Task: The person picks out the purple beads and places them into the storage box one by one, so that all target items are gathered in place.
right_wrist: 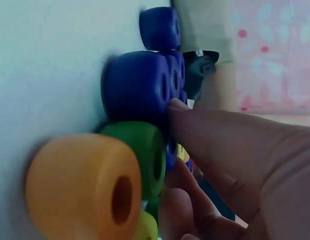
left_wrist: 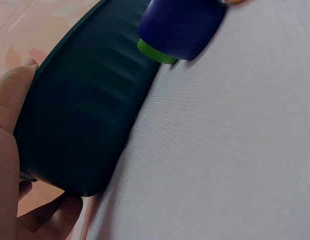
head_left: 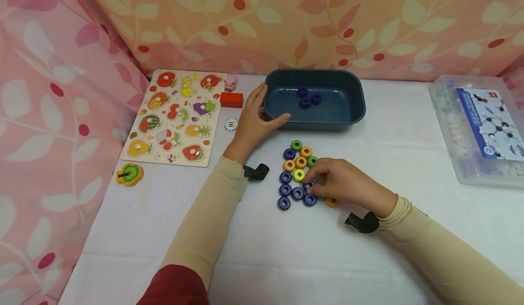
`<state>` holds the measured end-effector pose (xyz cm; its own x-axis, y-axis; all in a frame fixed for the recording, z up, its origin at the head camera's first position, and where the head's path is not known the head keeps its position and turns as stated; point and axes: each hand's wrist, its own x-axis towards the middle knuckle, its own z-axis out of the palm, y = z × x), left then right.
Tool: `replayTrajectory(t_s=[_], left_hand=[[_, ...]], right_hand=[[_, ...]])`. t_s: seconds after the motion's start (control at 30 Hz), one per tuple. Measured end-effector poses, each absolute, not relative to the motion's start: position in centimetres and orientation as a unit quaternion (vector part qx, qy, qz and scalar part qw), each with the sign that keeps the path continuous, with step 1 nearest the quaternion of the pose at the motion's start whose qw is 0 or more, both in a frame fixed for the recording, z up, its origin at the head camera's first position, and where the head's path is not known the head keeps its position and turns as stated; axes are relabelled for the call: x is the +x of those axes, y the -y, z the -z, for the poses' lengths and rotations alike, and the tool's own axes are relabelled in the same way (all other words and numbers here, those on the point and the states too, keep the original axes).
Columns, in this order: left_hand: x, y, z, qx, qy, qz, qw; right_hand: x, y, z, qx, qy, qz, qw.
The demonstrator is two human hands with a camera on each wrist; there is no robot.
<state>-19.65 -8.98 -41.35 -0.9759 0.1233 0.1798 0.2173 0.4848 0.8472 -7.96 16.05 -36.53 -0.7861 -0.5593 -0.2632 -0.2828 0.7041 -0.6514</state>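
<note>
My left hand [head_left: 255, 121] grips the left end of a dark teal tub [head_left: 315, 127], its thumb along the front rim. In the left wrist view, fingers wrap the end of the tub [left_wrist: 80, 125]. Three purple beads [head_left: 304, 102] lie inside the tub. In front of it is a cluster of round beads with holes, in purple, orange, green and yellow. At its right side my right hand [head_left: 348, 182] has thumb and index finger around a purple bead [head_left: 309, 185]. In the right wrist view, an orange bead [right_wrist: 85, 187] and a green bead [right_wrist: 140, 155] sit close by.
A wooden fruit puzzle board [head_left: 176, 118] lies at the left, with a tree-shaped piece [head_left: 130, 174] before it. A red block [head_left: 231, 100], a pink pig figure [head_left: 230, 83] and a round token [head_left: 231, 124] lie between board and tub. A clear plastic case [head_left: 454, 132] stands at the right.
</note>
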Motion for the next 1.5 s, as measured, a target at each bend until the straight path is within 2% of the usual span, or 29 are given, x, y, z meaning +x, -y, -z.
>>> replayTrajectory(t_s=[0.33,0.53,0.7,0.87,1.03,1.2,1.5], left_hand=[[-19.6,9.1,41.5,-0.103,0.856,0.504,0.052],[-19.7,9.2,41.5,-0.106,0.857,0.5,0.058],[-19.7,9.2,41.4,-0.106,0.857,0.501,0.057],[-19.7,9.2,41.3,-0.105,0.858,0.499,0.058],[-19.7,9.2,41.3,-0.107,0.854,0.506,0.054],[-19.6,9.1,41.3,-0.109,0.852,0.51,0.047],[-19.7,9.1,41.3,-0.107,0.857,0.503,0.044]], right_hand=[[-8.2,-15.8,37.0,-0.23,-0.895,0.306,0.23],[-8.2,-15.8,36.7,-0.281,-0.893,0.286,0.202],[-9.1,-16.0,34.8,-0.311,-0.889,0.287,0.176],[-11.6,-17.1,32.2,-0.289,-0.903,0.292,0.128],[-15.2,-18.2,30.6,-0.204,-0.934,0.273,0.104],[-18.5,-18.6,30.9,-0.146,-0.95,0.254,0.111],[-22.2,-17.3,33.2,-0.15,-0.949,0.246,0.131]])
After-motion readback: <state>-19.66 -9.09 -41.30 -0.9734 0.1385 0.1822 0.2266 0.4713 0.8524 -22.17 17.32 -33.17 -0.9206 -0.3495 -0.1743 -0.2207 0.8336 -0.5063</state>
